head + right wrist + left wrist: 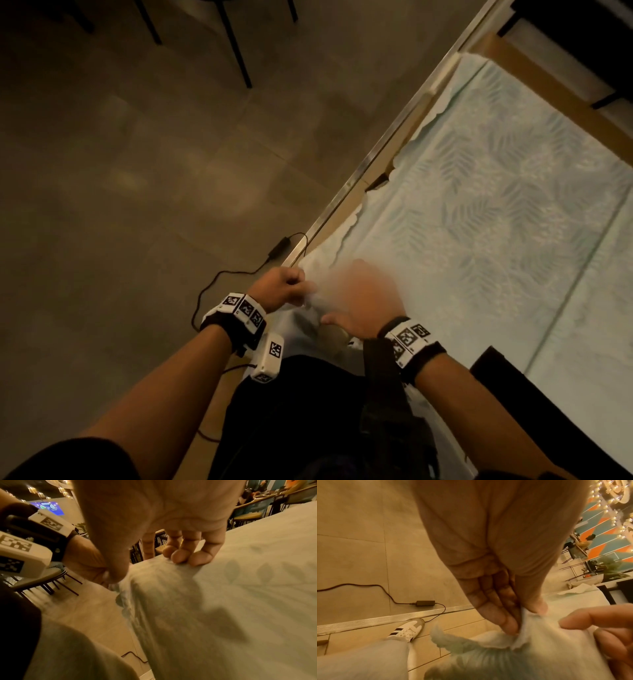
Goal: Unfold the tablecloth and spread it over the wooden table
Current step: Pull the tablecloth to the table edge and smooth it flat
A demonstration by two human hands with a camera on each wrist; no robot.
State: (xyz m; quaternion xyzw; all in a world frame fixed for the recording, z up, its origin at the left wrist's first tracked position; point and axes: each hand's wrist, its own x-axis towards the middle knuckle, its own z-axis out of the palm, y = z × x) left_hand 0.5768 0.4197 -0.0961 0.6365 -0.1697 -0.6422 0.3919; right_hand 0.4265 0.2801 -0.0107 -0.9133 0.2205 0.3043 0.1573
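A pale green tablecloth [486, 192] with a leaf pattern lies spread over the wooden table [534, 65], whose bare top shows along the far edge. At the near left corner my left hand [296, 286] pinches the cloth's scalloped edge [523, 626] between thumb and fingers, and the cloth bunches below it. Just to its right, my right hand [359, 294] is blurred by motion. Its fingertips [185, 558] rest on top of the cloth [240, 601] at the table's edge, with the thumb low beside the fold. My left hand [92, 566] is also in the right wrist view.
A black cable with a power adapter [279, 246] lies on the tiled floor beside a metal floor strip [359, 178]. Dark chair legs [236, 44] stand at the back. A dark chair back [496, 370] is against the table's near right side. My shoe [407, 630] is close to the strip.
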